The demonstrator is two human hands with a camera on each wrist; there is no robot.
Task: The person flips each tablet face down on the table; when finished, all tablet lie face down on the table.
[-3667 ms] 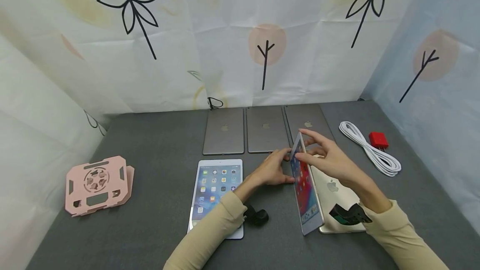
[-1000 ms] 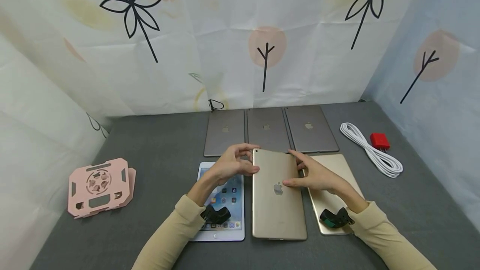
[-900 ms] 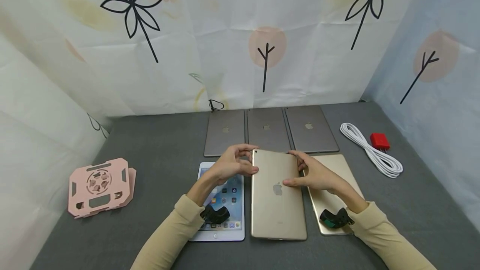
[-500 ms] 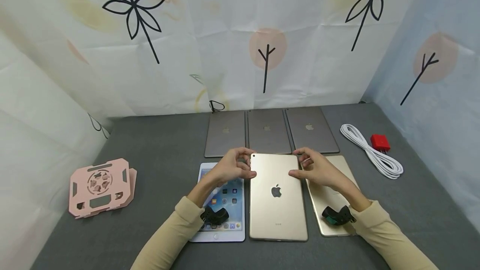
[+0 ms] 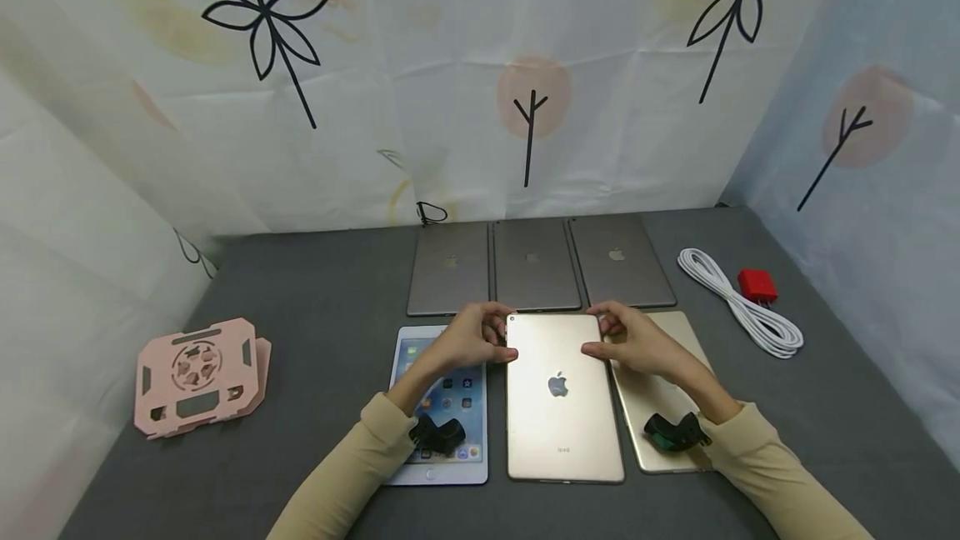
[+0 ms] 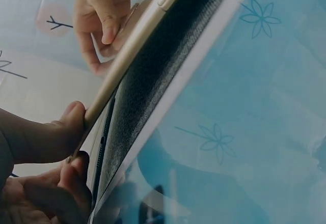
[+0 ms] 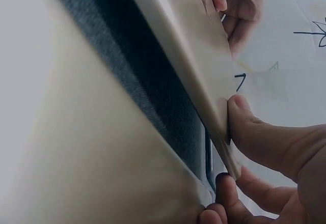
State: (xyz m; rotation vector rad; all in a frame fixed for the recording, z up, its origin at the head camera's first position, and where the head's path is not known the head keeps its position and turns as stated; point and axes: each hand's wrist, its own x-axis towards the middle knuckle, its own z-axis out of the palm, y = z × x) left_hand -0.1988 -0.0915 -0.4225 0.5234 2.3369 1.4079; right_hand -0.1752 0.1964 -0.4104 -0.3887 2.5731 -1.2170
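A gold tablet (image 5: 564,415) lies back up between two other tablets in the head view, its far end tilted slightly off the grey table. My left hand (image 5: 472,338) pinches its far left corner, thumb on the back and fingers under the edge. At the far right corner my right hand (image 5: 639,346) pinches it the same way. In the right wrist view a dark gap shows under the tablet's edge (image 7: 188,76). To the left lies a white tablet (image 5: 450,473), lit screen up, partly under my left wrist. To the right, another gold tablet (image 5: 660,407) lies back up beneath my right hand.
Three grey tablets lie side by side at the back: left (image 5: 450,277), middle (image 5: 536,273), right (image 5: 622,269). A coiled white cable (image 5: 738,302) and a red charger plug (image 5: 757,285) sit at the right. A pink slotted stand (image 5: 198,377) is at the far left.
The gold tablet, earlier held on edge with its lit screen facing left, has turned back up and come down between the other two. My right hand has shifted to its far right corner.
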